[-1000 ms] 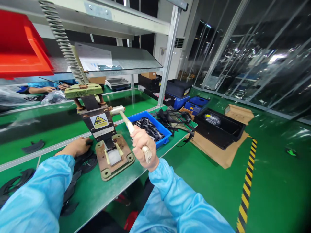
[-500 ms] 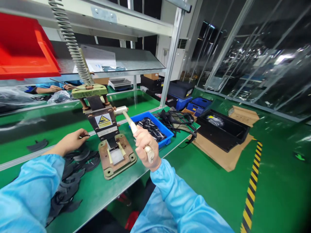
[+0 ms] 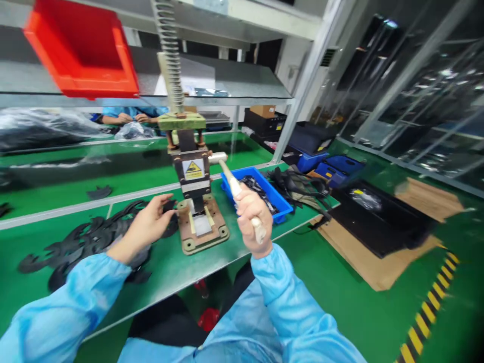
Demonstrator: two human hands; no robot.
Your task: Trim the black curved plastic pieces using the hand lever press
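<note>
My right hand (image 3: pixel 255 217) is wrapped round the pale lever handle (image 3: pixel 231 177) of a hand press (image 3: pixel 193 169). The press stands on a rusty base plate (image 3: pixel 206 243) with a shiny metal block (image 3: pixel 202 225) under its ram. Just left of the base is my left hand (image 3: pixel 148 224), thumb and forefinger apart, over dark curved pieces (image 3: pixel 81 242) heaped on the green bench. No piece shows clearly in its fingers. One dark piece (image 3: pixel 171 222) lies between this hand and the press, partly covered.
A blue tray (image 3: pixel 282 216) of black parts sits right of the press, with black straps (image 3: pixel 298 184) beyond. Overhead hangs a red bin (image 3: pixel 99 85) beside the press's tall spring (image 3: pixel 168 55). Across the bench are a co-worker's hands (image 3: pixel 132 118). A black case (image 3: pixel 381 222) rests on floor cardboard.
My left hand has come closer to the press base, and its thumb and forefinger have parted. My right hand keeps its grip on the lever. The view has swung left.
</note>
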